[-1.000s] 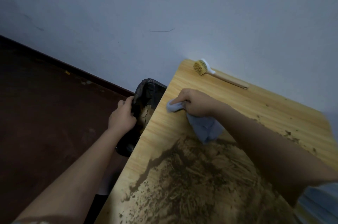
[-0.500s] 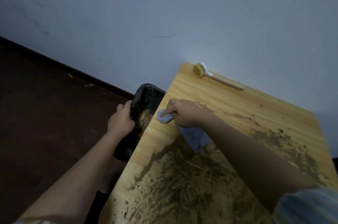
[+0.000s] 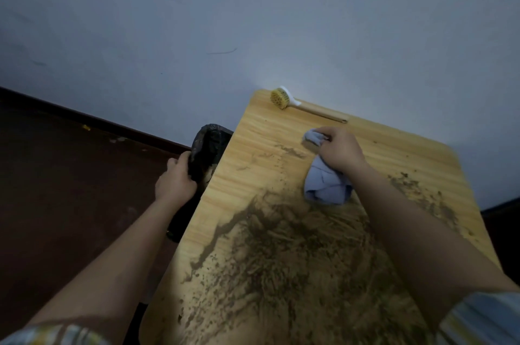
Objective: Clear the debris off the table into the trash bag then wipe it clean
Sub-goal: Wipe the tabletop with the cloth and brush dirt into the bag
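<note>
The light wooden table (image 3: 247, 130) is covered across its near half by dark brown soil debris (image 3: 295, 260). The black plastic trash bag (image 3: 209, 145), just beside the table's left edge, is gripped by the left hand (image 3: 176, 183). A crumpled blue-grey cloth (image 3: 326, 184) is clutched on the tabletop by the right hand (image 3: 339, 150). A wooden-handled scrubbing brush (image 3: 284, 98) is laid along the far edge.

It looked like a plain room in a home, sparsely furnished. A bare, pale painted wall (image 3: 253, 21) with a few scuffs filled the far side, meeting a dark reddish-brown floor (image 3: 56, 190) along a dark skirting strip (image 3: 112, 123). A light wood-grain worktop (image 3: 253, 147) stood pushed against the wall, smeared with brown dirt (image 3: 281, 260) across its near half. Household cleaning gear lay about: a scrubbing brush (image 3: 298, 104) at the far edge, a blue cloth (image 3: 326, 184), and a black bag (image 3: 208, 147) at the left side.
</note>
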`<action>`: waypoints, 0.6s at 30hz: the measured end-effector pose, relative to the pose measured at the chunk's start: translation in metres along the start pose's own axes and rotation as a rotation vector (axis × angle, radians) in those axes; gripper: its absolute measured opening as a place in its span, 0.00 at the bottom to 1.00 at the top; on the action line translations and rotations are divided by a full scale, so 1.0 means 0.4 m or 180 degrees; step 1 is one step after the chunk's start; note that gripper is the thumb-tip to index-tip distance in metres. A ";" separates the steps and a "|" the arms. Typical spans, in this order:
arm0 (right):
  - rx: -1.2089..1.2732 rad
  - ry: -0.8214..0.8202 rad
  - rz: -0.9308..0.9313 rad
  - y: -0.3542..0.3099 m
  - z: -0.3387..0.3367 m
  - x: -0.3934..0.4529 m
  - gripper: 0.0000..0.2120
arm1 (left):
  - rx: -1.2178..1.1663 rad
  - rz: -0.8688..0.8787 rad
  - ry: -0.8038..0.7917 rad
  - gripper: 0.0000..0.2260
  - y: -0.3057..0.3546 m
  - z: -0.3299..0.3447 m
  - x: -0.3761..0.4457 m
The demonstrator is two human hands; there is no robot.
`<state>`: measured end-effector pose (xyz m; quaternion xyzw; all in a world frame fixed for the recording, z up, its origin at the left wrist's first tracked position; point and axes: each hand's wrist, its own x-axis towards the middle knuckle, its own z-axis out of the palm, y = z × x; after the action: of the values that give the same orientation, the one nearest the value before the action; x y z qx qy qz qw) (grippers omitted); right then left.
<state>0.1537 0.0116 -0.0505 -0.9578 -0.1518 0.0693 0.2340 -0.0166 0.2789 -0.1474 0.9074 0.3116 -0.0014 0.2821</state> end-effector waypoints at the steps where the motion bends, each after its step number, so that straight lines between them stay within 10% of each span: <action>1: 0.0073 0.0102 0.0176 0.021 -0.006 0.006 0.19 | -0.0008 -0.0022 0.0005 0.28 0.001 -0.001 0.005; 12: 0.0103 0.0828 0.1359 0.191 -0.024 0.069 0.17 | -0.0132 -0.0115 0.0072 0.29 0.004 0.026 0.061; 18: -0.0535 0.0174 0.1551 0.194 0.010 0.078 0.18 | -0.0106 -0.0098 0.0062 0.29 -0.002 0.033 0.080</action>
<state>0.2024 -0.0423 -0.0924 -0.9837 0.0846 0.0848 0.1339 0.0110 0.2908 -0.1648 0.8976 0.3282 0.0083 0.2941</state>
